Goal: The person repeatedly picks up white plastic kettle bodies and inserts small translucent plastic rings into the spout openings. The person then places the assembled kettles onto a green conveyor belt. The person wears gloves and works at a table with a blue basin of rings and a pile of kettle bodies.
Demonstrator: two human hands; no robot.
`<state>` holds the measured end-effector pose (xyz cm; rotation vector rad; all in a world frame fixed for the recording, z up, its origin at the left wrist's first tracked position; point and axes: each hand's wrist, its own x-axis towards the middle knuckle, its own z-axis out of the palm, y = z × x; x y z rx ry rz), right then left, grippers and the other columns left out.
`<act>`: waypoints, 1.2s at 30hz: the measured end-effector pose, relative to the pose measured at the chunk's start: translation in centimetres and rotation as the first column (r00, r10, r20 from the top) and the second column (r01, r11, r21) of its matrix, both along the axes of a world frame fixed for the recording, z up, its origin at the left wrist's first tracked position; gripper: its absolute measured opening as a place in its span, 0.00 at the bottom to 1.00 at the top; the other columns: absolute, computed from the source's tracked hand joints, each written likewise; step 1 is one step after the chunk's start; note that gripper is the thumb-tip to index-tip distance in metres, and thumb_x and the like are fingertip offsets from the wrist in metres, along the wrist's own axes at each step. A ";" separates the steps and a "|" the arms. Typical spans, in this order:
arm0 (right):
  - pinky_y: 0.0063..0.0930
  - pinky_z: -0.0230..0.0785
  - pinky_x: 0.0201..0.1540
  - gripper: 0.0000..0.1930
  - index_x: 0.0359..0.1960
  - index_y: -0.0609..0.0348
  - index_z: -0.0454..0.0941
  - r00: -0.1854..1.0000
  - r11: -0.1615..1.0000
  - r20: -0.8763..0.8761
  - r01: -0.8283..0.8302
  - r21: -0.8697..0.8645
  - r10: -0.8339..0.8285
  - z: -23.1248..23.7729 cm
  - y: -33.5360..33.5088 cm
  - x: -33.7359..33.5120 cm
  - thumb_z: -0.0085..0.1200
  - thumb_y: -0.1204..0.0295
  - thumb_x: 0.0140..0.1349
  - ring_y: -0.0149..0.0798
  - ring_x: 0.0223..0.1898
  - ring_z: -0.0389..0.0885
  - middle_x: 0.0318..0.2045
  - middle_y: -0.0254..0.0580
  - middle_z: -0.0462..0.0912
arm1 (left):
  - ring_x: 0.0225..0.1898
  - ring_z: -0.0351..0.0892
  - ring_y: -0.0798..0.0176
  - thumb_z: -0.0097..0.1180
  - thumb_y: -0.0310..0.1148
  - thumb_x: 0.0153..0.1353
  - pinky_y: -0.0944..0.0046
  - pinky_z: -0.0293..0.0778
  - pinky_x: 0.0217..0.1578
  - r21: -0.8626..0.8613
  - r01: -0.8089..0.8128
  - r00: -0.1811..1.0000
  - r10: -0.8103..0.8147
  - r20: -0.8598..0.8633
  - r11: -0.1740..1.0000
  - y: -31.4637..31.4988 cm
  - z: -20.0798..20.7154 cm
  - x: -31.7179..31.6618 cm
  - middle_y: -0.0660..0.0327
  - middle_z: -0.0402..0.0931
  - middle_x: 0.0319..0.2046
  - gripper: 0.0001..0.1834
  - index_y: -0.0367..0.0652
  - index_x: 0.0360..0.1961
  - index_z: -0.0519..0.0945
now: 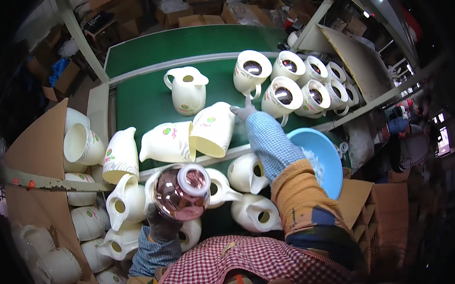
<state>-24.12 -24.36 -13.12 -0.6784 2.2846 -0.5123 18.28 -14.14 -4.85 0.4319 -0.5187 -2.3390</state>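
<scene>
My left hand [162, 225], in a dark glove, grips a round, mirrored glass flask liner [176, 196] from below. A whitish ring sits on the liner's mouth, turned up toward me. My right hand [244, 111], in a grey glove, reaches over the green belt with thumb and a finger apart. Its thumb is at the edge of a cream jug shell [215, 124] lying with its wide end toward me; whether they touch I cannot tell. A second jug shell [168, 142] lies against that one. Beyond them stands an upright cream jug [189, 95] with a spout and handle.
Several cream jugs with dark shiny insides [281, 95] stand in rows on the green belt [143, 100] at right. A blue basin [323, 157] of small whitish pieces sits beside my right forearm. More jug shells [254, 212] lie nearest me; a cardboard box [43, 151] of shells flanks the left.
</scene>
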 end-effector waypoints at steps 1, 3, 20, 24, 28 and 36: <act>0.41 0.54 0.76 0.59 0.80 0.52 0.37 0.998 0.998 0.010 0.058 0.007 -0.058 -2.1 0.1 -1.4 0.64 0.43 0.59 0.56 0.76 0.57 0.78 0.58 0.51 | 0.73 0.62 0.45 0.67 0.64 0.50 0.40 0.60 0.73 0.011 0.010 1.000 -0.010 0.000 1.000 -0.1 -0.4 -0.4 0.51 0.61 0.73 0.58 0.47 0.76 0.56; 0.42 0.73 0.64 0.42 0.77 0.51 0.56 0.992 0.996 0.092 0.086 -0.007 -0.085 -5.9 0.0 -3.4 0.63 0.54 0.66 0.54 0.65 0.75 0.68 0.49 0.72 | 0.73 0.63 0.46 0.67 0.63 0.50 0.40 0.60 0.73 0.030 0.031 1.000 -0.031 0.001 0.999 -0.4 -1.6 -0.7 0.51 0.61 0.73 0.58 0.48 0.76 0.57; 0.29 0.74 0.45 0.05 0.43 0.57 0.79 0.976 0.199 0.149 0.116 -0.973 0.160 20.1 23.3 1.0 0.54 0.70 0.73 0.31 0.37 0.78 0.37 0.36 0.82 | 0.70 0.67 0.47 0.63 0.55 0.60 0.44 0.63 0.71 -0.080 0.095 0.995 -0.098 -0.035 0.992 0.2 0.8 -1.2 0.48 0.65 0.70 0.49 0.42 0.75 0.57; 0.42 0.75 0.57 0.06 0.38 0.53 0.75 0.986 0.096 0.007 -0.009 -0.995 0.165 20.8 26.8 5.9 0.59 0.70 0.71 0.44 0.54 0.82 0.53 0.55 0.80 | 0.70 0.67 0.49 0.62 0.57 0.62 0.46 0.63 0.71 -0.103 0.170 0.983 -0.176 -0.052 0.980 1.5 0.7 -2.2 0.51 0.64 0.71 0.49 0.42 0.76 0.57; 0.49 0.70 0.65 0.07 0.37 0.56 0.75 0.925 0.107 -0.074 -0.121 -0.987 0.372 19.0 29.8 12.1 0.63 0.75 0.66 0.59 0.66 0.74 0.67 0.71 0.68 | 0.67 0.70 0.52 0.65 0.52 0.62 0.50 0.68 0.67 -0.886 0.327 0.894 0.196 0.403 0.330 2.0 1.1 -3.8 0.53 0.69 0.68 0.44 0.42 0.73 0.62; 0.36 0.74 0.61 0.12 0.37 0.58 0.74 0.871 0.198 -0.148 -0.267 -0.943 0.469 18.6 34.8 16.2 0.68 0.78 0.61 0.58 0.67 0.74 0.67 0.65 0.70 | 0.64 0.71 0.59 0.65 0.36 0.65 0.60 0.70 0.65 -0.744 0.548 0.813 -0.035 0.581 0.382 5.6 3.6 -5.9 0.55 0.70 0.65 0.35 0.42 0.70 0.65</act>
